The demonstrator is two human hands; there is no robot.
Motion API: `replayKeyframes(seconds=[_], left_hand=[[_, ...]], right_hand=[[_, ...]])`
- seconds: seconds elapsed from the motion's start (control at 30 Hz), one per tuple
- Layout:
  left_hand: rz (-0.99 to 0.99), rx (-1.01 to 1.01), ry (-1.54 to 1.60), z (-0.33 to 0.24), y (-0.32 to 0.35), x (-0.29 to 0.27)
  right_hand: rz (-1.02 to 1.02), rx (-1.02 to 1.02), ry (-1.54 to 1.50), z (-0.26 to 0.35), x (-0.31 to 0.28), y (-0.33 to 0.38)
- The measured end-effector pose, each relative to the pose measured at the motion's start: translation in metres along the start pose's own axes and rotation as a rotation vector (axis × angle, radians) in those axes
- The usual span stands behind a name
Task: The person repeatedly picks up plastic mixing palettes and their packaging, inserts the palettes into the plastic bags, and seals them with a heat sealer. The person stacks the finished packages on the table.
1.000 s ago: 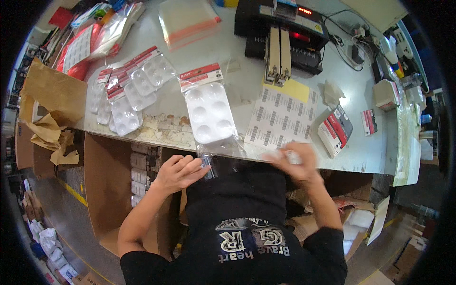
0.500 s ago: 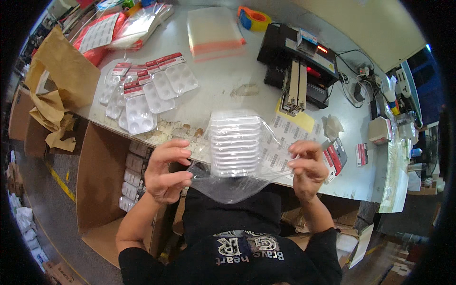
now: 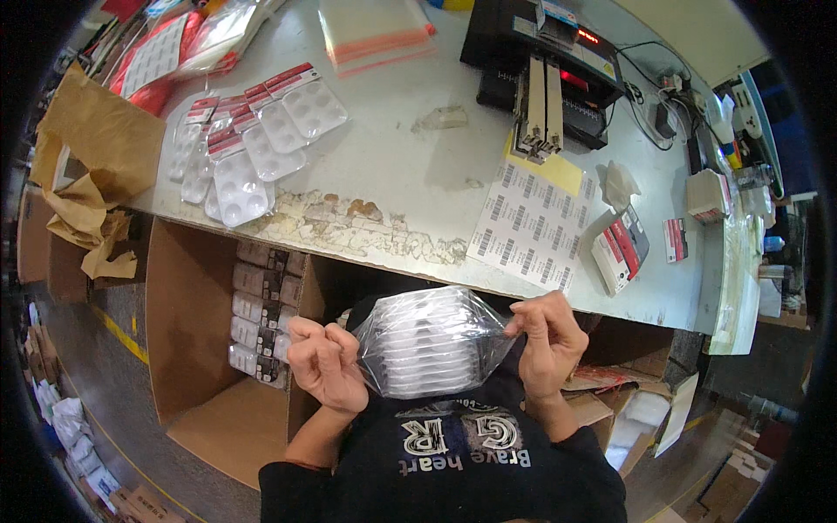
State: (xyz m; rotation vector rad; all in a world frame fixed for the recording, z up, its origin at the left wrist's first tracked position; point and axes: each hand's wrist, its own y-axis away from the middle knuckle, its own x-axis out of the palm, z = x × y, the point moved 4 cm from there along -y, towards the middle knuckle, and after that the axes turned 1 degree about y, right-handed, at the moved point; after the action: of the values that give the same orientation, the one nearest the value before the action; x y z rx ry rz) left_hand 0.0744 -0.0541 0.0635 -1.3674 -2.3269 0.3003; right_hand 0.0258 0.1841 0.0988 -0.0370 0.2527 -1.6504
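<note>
A stack of white plastic trays (image 3: 427,342) sits inside a clear plastic bag (image 3: 495,331), stretched between my hands in front of my black shirt, just off the near table edge. My left hand (image 3: 328,364) is closed, pinching the bag's left side. On the other side, my right hand (image 3: 549,342) grips the right corner between thumb and fingers. Plastic spreads taut around the trays. Beyond my left hand, several bagged white palettes with red header cards (image 3: 240,189) lie overlapping on the table. A sheet of barcode labels (image 3: 534,222) rests beyond my right hand.
A black machine (image 3: 558,83) with a red display stands at the back right, cables behind it. Header cards (image 3: 621,251) lie near the right edge. Clear bags (image 3: 375,35) lie at the back. Left below the table, an open carton (image 3: 196,331) holds packed trays (image 3: 248,305).
The bag of trays has come off the table edge toward my body. Both hands, partly spread before, now pinch its sides closed. The view has tilted, shifting the table upward.
</note>
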Motion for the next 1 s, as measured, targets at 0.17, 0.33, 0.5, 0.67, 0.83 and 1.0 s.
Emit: replayKeyframes(seconds=[0.17,0.33,0.5,0.67,0.83,1.0], left_hand=[[-0.123,-0.439,0.191,0.017,0.009,-0.008],[-0.177,-0.989,0.275,0.048,0.029,-0.006],[-0.127,-0.621,-0.001,0.059,0.027,0.007],[0.228,-0.256,-0.458,0.044,0.038,-0.001],[0.497,-0.208,-0.562,0.033,0.043,0.012],[0.725,0.355,-1.047,0.001,-0.039,0.07]], right_hand=[[0.004,0.49,-0.269,-0.04,0.007,0.007],[-0.042,0.951,-0.428,-0.082,0.028,0.033],[-0.174,0.678,-0.361,-0.091,0.039,0.037],[0.02,-0.082,0.279,-0.068,0.031,0.019],[0.322,0.093,0.283,-0.083,0.034,0.04],[0.415,0.262,-0.087,-0.092,0.071,0.038]])
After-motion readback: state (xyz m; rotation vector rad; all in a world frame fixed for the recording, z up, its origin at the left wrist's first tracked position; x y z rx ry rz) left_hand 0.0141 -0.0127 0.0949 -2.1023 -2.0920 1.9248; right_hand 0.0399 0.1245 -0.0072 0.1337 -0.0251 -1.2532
